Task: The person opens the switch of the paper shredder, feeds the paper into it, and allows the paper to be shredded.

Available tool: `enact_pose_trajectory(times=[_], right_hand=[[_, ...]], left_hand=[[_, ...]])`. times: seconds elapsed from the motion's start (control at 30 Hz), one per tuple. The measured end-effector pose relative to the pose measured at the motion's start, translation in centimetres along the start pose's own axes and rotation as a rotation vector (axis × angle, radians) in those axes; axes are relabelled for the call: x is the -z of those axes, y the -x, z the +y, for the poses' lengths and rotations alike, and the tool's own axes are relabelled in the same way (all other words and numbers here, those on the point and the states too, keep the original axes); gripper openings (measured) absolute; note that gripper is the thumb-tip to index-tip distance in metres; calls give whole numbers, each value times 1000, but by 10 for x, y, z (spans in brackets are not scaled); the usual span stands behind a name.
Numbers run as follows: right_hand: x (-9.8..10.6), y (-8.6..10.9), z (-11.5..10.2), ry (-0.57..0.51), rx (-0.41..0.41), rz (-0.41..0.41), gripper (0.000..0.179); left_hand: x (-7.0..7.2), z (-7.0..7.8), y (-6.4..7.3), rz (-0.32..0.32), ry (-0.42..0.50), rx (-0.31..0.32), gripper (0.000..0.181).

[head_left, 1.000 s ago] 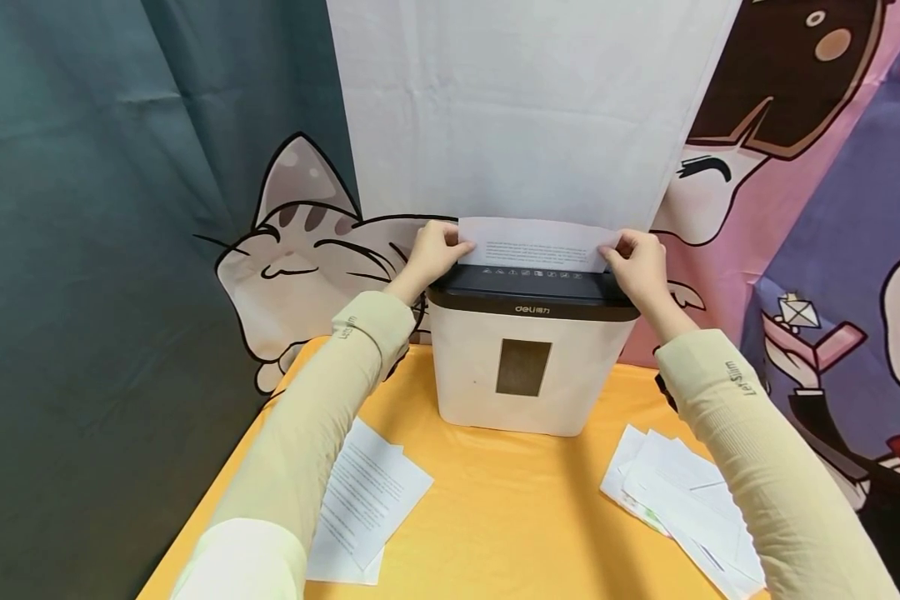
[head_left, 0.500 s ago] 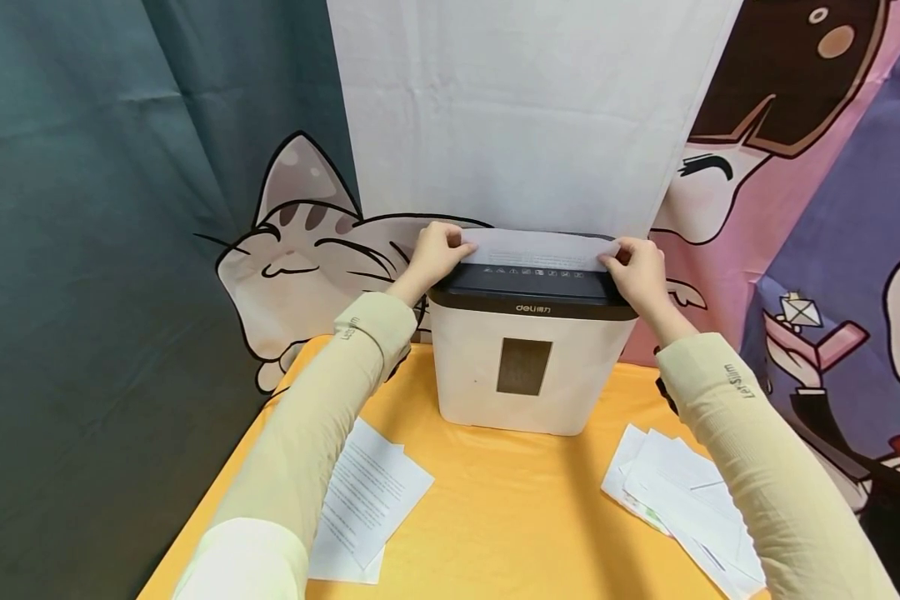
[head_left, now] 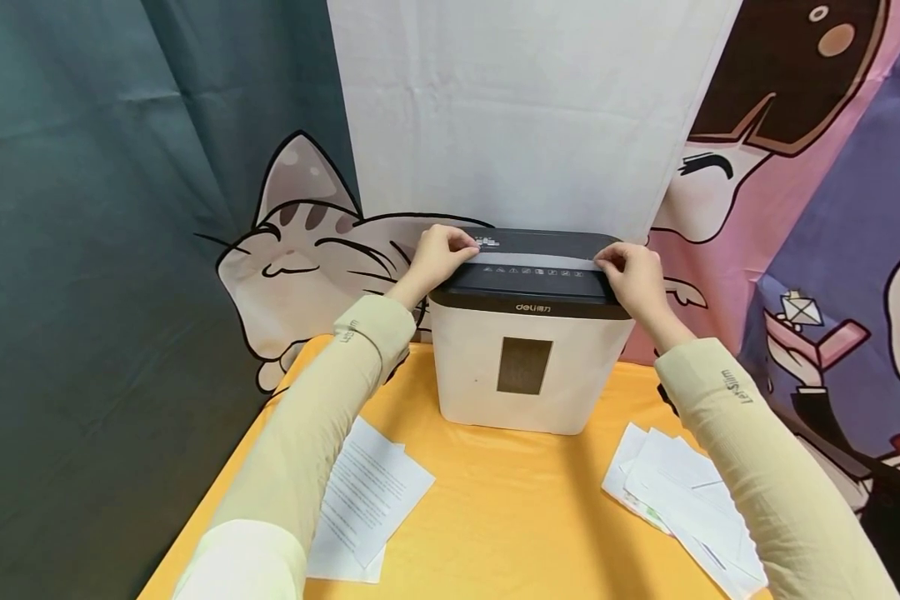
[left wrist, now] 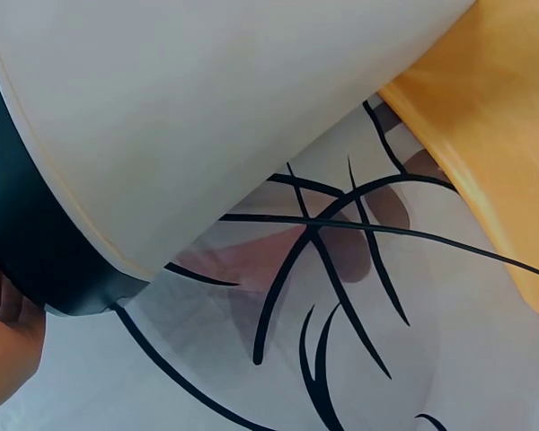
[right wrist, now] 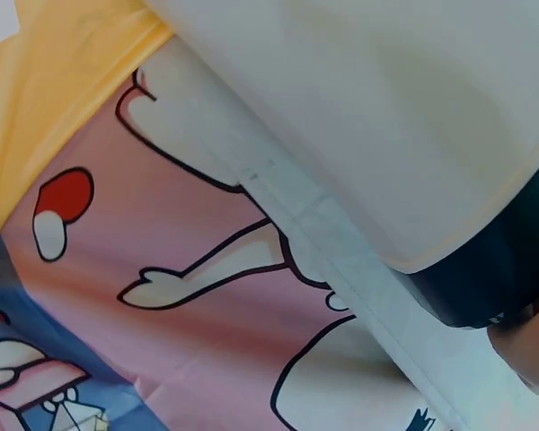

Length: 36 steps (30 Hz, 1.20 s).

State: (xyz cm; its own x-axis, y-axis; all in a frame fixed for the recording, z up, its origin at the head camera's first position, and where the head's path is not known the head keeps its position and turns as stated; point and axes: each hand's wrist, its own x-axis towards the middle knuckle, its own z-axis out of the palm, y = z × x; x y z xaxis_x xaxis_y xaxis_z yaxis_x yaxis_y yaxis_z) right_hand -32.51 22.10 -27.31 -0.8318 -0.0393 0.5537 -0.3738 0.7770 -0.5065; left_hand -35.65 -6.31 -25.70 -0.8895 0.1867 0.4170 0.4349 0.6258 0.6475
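Observation:
A paper shredder (head_left: 512,367) with a white bin, dark window and black top stands at the table's far side. Only a narrow strip of a paper sheet (head_left: 532,259) shows above its slot; the lower part is hidden inside. My left hand (head_left: 438,257) pinches the strip's left end between thumb and fingers. At the right end, my right hand (head_left: 636,279) pinches it the same way. The wrist views catch just part of each hand beside the shredder's black top (left wrist: 36,242), with the fingertips and paper out of sight.
Printed sheets (head_left: 367,500) lie on the yellow tablecloth (head_left: 487,500) at the left. A pile of loose papers (head_left: 682,500) is at the right. Close behind the shredder hangs a cartoon-printed cloth (head_left: 525,108). A thin dark cord (left wrist: 431,237) crosses the left wrist view.
The sheet has sunk into the shredder's slot until a thin strip shows. Both hands have come slightly down and inward with its ends. The shredder and loose papers stayed in place.

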Motion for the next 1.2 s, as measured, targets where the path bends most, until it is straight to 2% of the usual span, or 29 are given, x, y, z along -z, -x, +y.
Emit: enact_pose_trajectory(times=[0.13, 0.3, 0.47, 0.57, 0.8, 0.97, 1.2], right_hand=[[-1, 1, -1, 12, 34, 6, 15], [0, 6, -3, 8, 33, 11, 16], [0, 15, -7, -45, 67, 34, 16], [0, 22, -8, -81, 99, 66, 14], [-1, 50, -16, -173, 165, 109, 10], [-4, 72, -29, -258, 187, 120, 8], [-5, 106, -48, -358, 199, 117, 10]], left_hand=[[3, -1, 2, 7, 19, -8, 17], [7, -4, 7, 2, 38, -6, 16], [11, -9, 14, 25, 62, -7, 16], [13, -11, 21, 47, 108, -26, 16], [13, -11, 50, 35, 193, -93, 15], [15, -18, 76, 82, 244, -134, 14], [23, -31, 105, 136, 291, -118, 15]])
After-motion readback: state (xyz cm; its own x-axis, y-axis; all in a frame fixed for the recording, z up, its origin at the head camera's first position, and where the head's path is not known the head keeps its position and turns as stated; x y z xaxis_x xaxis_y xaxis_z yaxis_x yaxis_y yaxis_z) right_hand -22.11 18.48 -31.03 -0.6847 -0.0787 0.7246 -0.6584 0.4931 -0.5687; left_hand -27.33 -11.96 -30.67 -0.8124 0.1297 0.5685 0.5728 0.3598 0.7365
